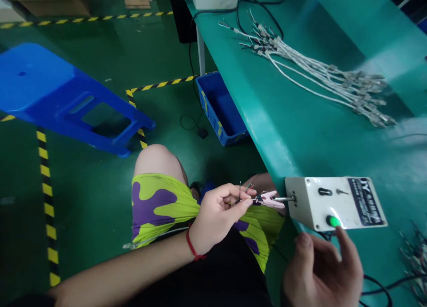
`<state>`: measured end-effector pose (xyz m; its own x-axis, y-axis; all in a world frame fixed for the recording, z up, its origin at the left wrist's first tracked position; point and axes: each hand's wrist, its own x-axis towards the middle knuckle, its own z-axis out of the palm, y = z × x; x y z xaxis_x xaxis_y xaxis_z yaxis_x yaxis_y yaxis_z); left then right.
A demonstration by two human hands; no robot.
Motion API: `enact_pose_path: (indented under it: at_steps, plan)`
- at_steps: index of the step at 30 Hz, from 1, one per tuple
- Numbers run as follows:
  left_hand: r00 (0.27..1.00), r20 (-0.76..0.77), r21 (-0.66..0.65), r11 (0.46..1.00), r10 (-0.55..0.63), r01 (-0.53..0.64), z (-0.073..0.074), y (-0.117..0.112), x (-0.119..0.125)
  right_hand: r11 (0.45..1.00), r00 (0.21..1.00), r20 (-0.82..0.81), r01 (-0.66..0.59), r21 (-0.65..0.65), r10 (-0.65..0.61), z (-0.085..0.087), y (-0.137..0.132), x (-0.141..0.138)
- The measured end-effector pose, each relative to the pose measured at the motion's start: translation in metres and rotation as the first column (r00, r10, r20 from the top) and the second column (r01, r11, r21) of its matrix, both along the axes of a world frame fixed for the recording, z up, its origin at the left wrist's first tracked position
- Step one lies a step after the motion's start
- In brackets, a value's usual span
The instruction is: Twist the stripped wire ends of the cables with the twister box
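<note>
My left hand (216,213), with a red string bracelet (192,245) at the wrist, pinches a thin dark wire end. That wire meets a pink-handled alligator clip (268,199), which sits on the metal pin (285,199) sticking out of a white metal test box (333,202). My right hand (320,271) hangs just below the box, its fingers curved and apart, with a fingertip by the glowing green push button (333,221). It holds nothing. A bundle of white cables with metal terminals (320,76) lies on the green bench (267,98).
The bench edge runs diagonally past a blue plastic crate (218,107) on the floor. A blue plastic stool (56,98) lies on its side on the green floor, within yellow-and-black tape (48,205). More terminals and black cables (413,262) lie at the lower right.
</note>
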<state>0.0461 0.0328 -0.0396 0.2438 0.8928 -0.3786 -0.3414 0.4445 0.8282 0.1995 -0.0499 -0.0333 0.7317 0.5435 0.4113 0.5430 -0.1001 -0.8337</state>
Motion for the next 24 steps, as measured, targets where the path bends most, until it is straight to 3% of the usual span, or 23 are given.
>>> enact_pose_path:
  at_steps: [7,13,15,17,20,24]
  plan:
    - [1.0,0.006,-0.008,1.0,0.015,-0.015,-0.007,-0.001,-0.003,0.993,0.994,-0.018,0.105,-0.051,-0.106,0.004,0.018,0.01]
    - [0.999,-0.003,-0.01,0.999,0.043,-0.043,0.001,-0.002,-0.011,0.99,0.988,-0.077,0.138,0.031,-0.135,0.005,0.006,-0.01]
    - [0.999,0.007,-0.004,0.999,0.052,-0.052,0.006,-0.004,-0.013,0.998,0.978,-0.2,0.055,-0.027,-0.059,0.005,-0.002,-0.017]
    - [0.999,0.02,0.02,0.999,0.048,-0.049,0.009,-0.006,-0.015,0.972,0.903,-0.416,-0.181,-0.153,0.102,0.004,-0.006,-0.02]
    - [1.0,0.015,0.079,0.997,0.024,-0.025,0.012,-0.011,-0.017,0.852,0.663,-0.708,-0.494,-0.171,0.243,0.002,-0.004,-0.021]
    - [1.0,-0.015,0.162,0.987,0.003,-0.001,0.012,-0.016,-0.019,0.836,0.438,-0.851,-0.549,0.002,0.289,0.003,0.009,-0.025]
